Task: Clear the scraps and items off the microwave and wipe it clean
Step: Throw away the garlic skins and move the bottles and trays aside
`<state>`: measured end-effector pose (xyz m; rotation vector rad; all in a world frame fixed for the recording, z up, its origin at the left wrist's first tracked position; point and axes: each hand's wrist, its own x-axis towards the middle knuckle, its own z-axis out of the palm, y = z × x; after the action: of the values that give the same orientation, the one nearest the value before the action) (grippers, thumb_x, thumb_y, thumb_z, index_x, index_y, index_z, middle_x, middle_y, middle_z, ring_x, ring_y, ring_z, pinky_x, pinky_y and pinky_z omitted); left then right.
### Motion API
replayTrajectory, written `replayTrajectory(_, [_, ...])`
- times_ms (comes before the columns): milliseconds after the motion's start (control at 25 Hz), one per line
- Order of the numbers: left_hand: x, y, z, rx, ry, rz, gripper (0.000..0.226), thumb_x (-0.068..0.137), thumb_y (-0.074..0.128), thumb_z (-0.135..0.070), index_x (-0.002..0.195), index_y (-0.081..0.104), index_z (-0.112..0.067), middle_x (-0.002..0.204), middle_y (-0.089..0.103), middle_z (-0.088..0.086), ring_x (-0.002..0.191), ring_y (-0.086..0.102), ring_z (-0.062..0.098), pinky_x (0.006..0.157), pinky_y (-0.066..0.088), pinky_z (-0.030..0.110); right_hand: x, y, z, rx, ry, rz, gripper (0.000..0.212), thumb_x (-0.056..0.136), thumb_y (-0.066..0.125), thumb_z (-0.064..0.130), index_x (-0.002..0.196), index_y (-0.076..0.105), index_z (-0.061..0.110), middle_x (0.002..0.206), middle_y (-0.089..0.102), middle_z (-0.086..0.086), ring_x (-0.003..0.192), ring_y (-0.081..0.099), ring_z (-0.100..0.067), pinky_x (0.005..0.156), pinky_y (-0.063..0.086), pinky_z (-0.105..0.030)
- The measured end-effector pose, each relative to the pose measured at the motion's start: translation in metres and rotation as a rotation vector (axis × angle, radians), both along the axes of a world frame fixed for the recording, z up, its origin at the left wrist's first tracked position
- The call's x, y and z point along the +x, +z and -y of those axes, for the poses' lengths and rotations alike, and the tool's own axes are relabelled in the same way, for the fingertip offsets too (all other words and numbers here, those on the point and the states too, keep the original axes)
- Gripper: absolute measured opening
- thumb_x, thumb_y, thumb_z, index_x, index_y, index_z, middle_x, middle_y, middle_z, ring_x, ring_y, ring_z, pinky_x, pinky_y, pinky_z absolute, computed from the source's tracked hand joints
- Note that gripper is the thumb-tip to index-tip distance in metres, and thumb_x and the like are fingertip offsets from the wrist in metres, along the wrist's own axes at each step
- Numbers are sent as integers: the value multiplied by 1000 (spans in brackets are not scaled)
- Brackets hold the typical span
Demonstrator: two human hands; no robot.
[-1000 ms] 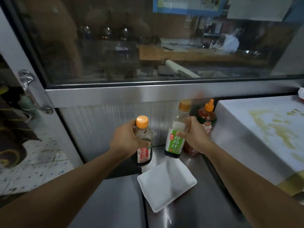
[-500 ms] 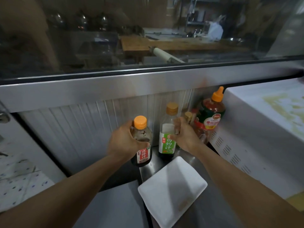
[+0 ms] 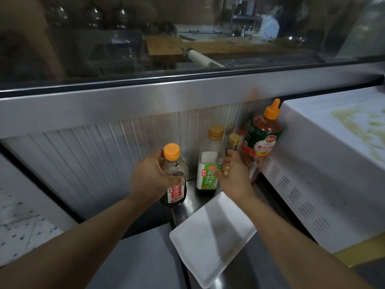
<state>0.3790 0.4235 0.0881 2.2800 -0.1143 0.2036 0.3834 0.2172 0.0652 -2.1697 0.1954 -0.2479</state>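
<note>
1. Left hand [image 3: 153,178] fingers wrapped round the dark sauce bottle [image 3: 174,176], apparently parking it on the worktop [image 3: 245,268], off the microwave.
2. Right hand [image 3: 233,176] beside the green-label bottle [image 3: 209,163]; fingers loosely curled, grip unclear.
3. Far right: microwave [image 3: 325,163], top stained, not yet wiped.

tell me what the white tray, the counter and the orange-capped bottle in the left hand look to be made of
White tray: probably foam or matte plastic, dull with soft rounded corners.
Counter: apparently stainless steel, grey brushed sheen with reflections.
Orange-capped bottle: clear plastic by its look; dark sauce shows through, with a glossy paper or film label.
</note>
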Motion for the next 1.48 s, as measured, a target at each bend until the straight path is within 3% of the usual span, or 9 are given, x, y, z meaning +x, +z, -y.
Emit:
replayTrajectory(120, [0,-1,-2,-12,11,26,60,58,87,-24,110,57,-19,102,64,-4,89,57,12,81,45,28,-14,-21,-9,-65,-78,-56,49,74,78,15,114,48,11,113,62,-7,105,60,-24,87,52,-38])
replayTrajectory(280, [4,-8,-7,-6,70,54,55,55,87,-23,102,58,-16,92,64,-4,86,61,17,78,49,30,-7,-47,-33,-116,-198,-201,73,62,84,40,117,44,11,115,59,-9,105,59,-29,85,50,-35])
replayTrajectory(400, [7,-12,-11,6,81,45,57,55,87,-24,102,58,-12,94,66,1,88,62,21,81,53,39,-2,-59,-46,-212,-354,-164,80,58,83,49,112,40,9,113,58,-11,103,58,-31,85,47,-37])
replayTrajectory(720, [14,-17,-12,20,36,60,55,54,87,-26,98,56,-16,94,65,0,86,61,19,79,52,35,16,-76,-46,-211,-361,-38,62,72,77,30,113,40,3,115,54,-17,99,58,-35,80,48,-38])
replayTrajectory(1000, [22,-21,2,-5,22,67,55,54,87,-26,99,57,-15,94,66,1,86,61,18,76,48,30,21,-75,-41,-223,-333,-39,63,73,78,28,115,38,3,119,49,-17,99,59,-36,77,49,-39])
replayTrajectory(1280, [31,-25,26,-35,77,44,58,54,88,-25,101,56,-16,93,64,-1,87,61,21,79,52,39,5,-59,-18,-264,-256,-106,60,75,75,18,119,38,8,125,47,-12,113,53,-32,82,46,-38])
replayTrajectory(1480, [35,-30,40,-61,134,59,62,54,89,-26,100,46,-23,77,47,-21,75,53,9,59,38,19,-15,-62,4,-253,-156,-128,53,76,66,2,122,40,9,128,43,-12,116,49,-33,94,45,-38])
